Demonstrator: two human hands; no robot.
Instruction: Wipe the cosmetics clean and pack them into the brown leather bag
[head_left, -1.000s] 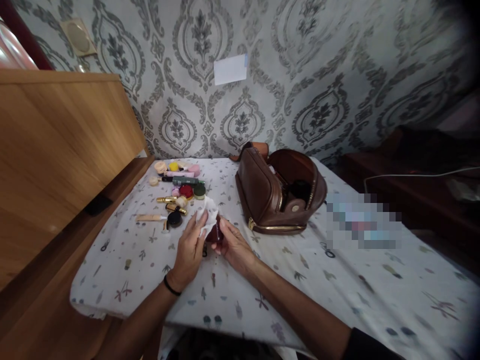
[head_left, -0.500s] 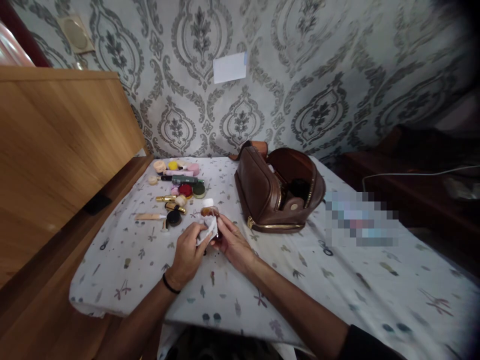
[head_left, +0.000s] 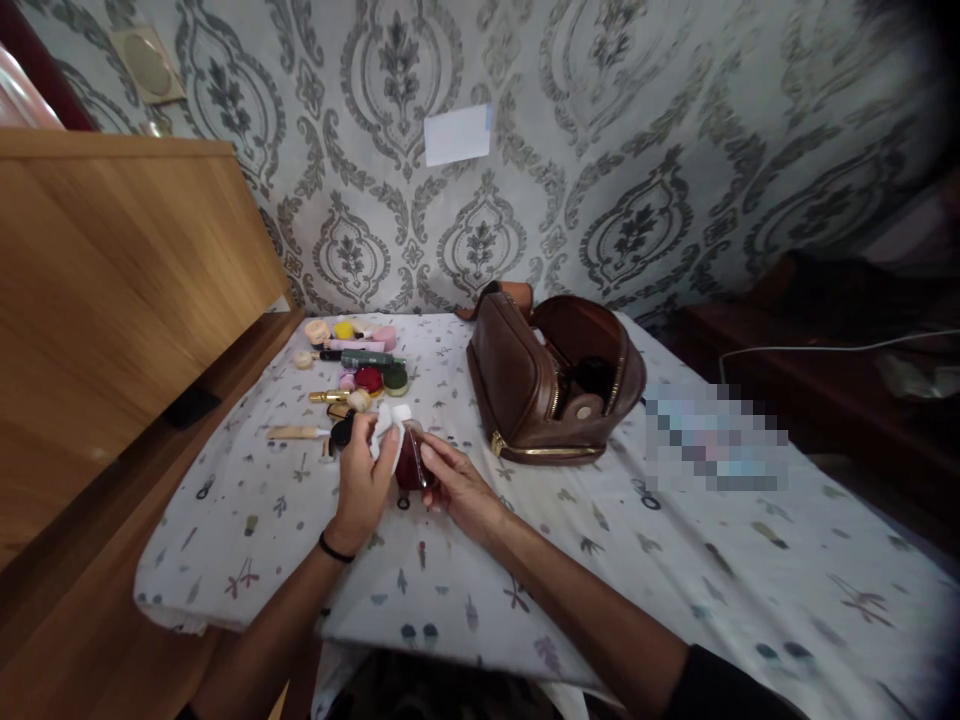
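The left grip (head_left: 361,490), pinching a white wipe (head_left: 385,434), had shifted left. The right grip (head_left: 466,492) pinched the dark red bottle (head_left: 409,463).

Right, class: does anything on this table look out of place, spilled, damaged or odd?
Yes: the blocky, pixelated patch right of the bag looks odd, because its squares hide whatever lies there. Otherwise nothing stands out: the bag sits upright, unzipped, and no spill or damage shows around the bottle.
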